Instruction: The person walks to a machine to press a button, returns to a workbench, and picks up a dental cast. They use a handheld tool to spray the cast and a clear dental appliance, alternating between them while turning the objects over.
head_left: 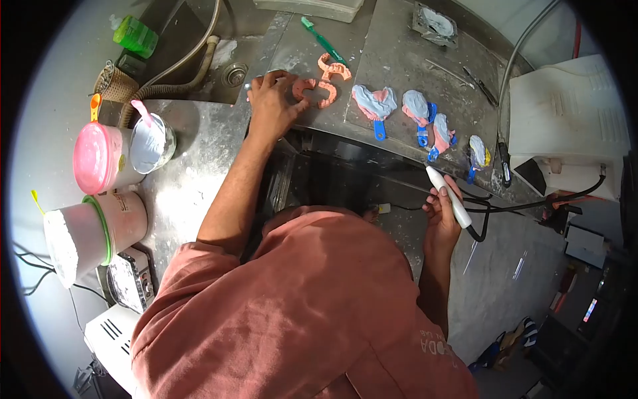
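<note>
My left hand [274,103] is on the metal worktop, thumb and index finger around the near-left side of a horseshoe-shaped, orange-pink dental cast [325,95]. Just beyond it lies another orange-pink cast [337,70], with a green toothbrush [321,40] behind. My right hand [444,211] is closed around a white rotary handpiece [449,196], its tip pointing up and left and a black cable leaving its rear. The handpiece is held in front of the worktop edge. Several impression trays with blue handles, filled with pale blue and pink material, lie right of the casts, including a large one [375,103].
At left are a pink-lidded tub [94,158], a bowl of whitish material [151,143] and a green-rimmed tub [123,219]. A sink drain [234,74] and hose sit at back left. A white machine [565,126] stands at right. Black cables hang beside my right hand.
</note>
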Action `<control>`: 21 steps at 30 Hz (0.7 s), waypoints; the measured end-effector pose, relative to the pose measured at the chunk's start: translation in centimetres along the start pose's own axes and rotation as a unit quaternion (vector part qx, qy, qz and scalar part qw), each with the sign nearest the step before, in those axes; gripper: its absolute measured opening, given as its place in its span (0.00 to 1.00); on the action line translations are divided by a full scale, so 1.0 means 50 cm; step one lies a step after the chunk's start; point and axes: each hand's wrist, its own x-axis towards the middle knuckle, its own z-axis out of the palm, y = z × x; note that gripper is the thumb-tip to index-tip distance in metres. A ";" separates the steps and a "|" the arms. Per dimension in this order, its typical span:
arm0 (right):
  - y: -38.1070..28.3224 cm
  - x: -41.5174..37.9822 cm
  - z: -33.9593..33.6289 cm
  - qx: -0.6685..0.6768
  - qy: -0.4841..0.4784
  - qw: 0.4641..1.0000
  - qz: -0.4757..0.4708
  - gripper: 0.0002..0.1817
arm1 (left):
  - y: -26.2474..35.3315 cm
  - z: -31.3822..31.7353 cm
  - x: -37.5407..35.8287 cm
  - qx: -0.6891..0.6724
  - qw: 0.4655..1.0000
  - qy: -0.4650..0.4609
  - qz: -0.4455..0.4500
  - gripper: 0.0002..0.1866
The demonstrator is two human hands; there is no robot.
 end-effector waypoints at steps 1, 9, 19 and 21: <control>0.001 -0.005 0.002 -0.003 0.010 1.000 0.005 0.19 | -0.001 0.001 0.006 -0.005 1.000 0.011 0.006 0.26; 0.012 -0.028 0.012 -0.004 0.036 0.999 0.030 0.20 | 0.034 0.057 0.161 0.000 0.989 0.013 0.144 0.24; 0.034 -0.069 -0.021 -0.009 0.088 0.996 0.014 0.20 | 0.046 0.062 0.207 -0.013 0.975 -0.172 0.143 0.17; 0.036 -0.073 -0.023 -0.004 0.088 0.996 0.023 0.20 | 0.039 0.063 0.208 -0.052 0.978 -0.176 0.098 0.15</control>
